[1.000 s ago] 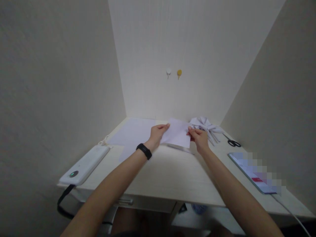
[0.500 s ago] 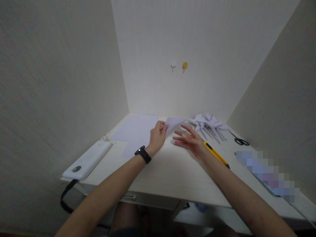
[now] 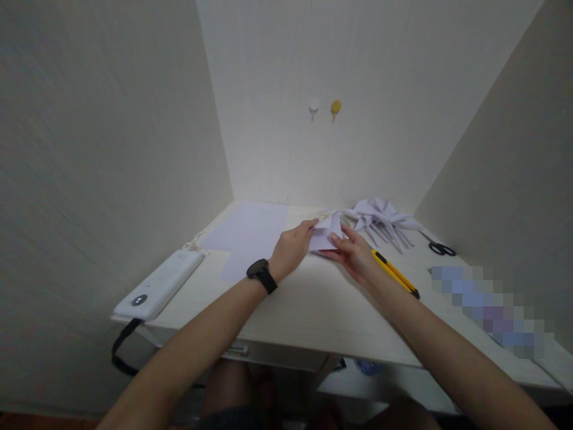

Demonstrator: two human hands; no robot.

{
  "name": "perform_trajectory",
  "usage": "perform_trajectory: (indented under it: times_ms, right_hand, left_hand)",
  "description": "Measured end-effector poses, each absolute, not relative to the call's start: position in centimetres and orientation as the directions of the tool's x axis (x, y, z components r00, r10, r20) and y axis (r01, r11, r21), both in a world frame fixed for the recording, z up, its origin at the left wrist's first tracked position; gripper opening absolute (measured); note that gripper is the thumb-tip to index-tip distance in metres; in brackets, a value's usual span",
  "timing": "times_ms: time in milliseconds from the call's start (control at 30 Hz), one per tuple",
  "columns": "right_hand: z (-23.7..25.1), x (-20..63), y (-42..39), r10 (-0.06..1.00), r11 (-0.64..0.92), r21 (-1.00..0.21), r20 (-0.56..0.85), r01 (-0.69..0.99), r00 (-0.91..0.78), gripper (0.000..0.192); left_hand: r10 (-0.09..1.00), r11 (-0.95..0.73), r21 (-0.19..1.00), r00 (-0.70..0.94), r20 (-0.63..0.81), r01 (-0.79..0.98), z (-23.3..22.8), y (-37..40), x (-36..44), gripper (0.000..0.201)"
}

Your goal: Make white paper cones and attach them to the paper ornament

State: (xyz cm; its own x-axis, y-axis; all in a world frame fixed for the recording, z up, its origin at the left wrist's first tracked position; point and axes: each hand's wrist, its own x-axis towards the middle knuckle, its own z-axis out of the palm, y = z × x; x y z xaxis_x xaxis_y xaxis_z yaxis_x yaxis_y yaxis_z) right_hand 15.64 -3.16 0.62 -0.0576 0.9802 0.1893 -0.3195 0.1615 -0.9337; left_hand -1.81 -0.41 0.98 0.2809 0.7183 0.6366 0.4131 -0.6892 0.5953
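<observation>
- Our left hand point(image 3: 293, 248) reached forward, fingers curled, thumb extended toward the right, a watch point(image 3: 262, 275) on its wrist.
- Our right hand point(image 3: 353, 254) met it, fingers pinched together.
- Both bare forearms stretched forward, converging.

On the desk point(image 3: 290, 310), paper sheets point(image 3: 250, 233) lie left, scissors point(image 3: 439, 247) right.

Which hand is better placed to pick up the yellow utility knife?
Probably the right hand: the yellow utility knife lies just beside its wrist. The left hand is on the far side of the folded paper.
</observation>
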Motion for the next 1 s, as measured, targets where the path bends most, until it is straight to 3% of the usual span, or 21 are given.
perform_trajectory:
  times_ms: [167,300,400,533,667,833,1000]
  right_hand:
    - [0.5,16.2,-2.8,0.987,0.146,-0.95,0.158,-0.278,-0.021,0.054]
    - [0.7,17.5,-2.1,0.983,0.146,-0.972,0.164,-0.184,-0.085,0.057]
    - [0.8,19.0,-1.3,0.983,0.159,-0.979,0.169,-0.127,-0.073,0.057]
    - [0.9,21.0,-0.4,0.981,0.186,-0.978,0.18,-0.097,0.069,0.067]
    - [1.1,22.4,-0.1,0.972,0.229,-0.972,0.225,-0.051,0.062,0.078]
    - [1.3,23.0,0.0,0.961,0.271,-0.961,0.268,-0.052,0.069,0.068]
    - [1.4,23.0,-0.1,0.951,0.304,-0.951,0.3,-0.062,0.07,0.066]
  left_hand:
    - [0.722,-0.667,0.605,0.177,0.669,0.435,1.4,-0.3,-1.8,0.024]
    - [0.742,-0.589,0.597,0.073,0.666,0.545,2.0,0.4,-2.5,0.032]
    - [0.771,-0.551,0.624,0.052,0.635,0.554,2.6,1.4,-3.3,0.024]
    - [0.856,-0.502,0.786,0.073,0.513,0.36,2.9,2.9,-4.2,0.019]
    - [0.934,-0.267,0.963,0.258,0.249,0.035,2.8,3.8,-4.8,0.025]
    - [0.924,-0.024,0.987,0.374,0.083,-0.16,2.8,4.1,-5.5,0.019]
    - [0.917,0.055,0.971,0.396,0.044,-0.234,2.9,4.3,-5.8,0.009]
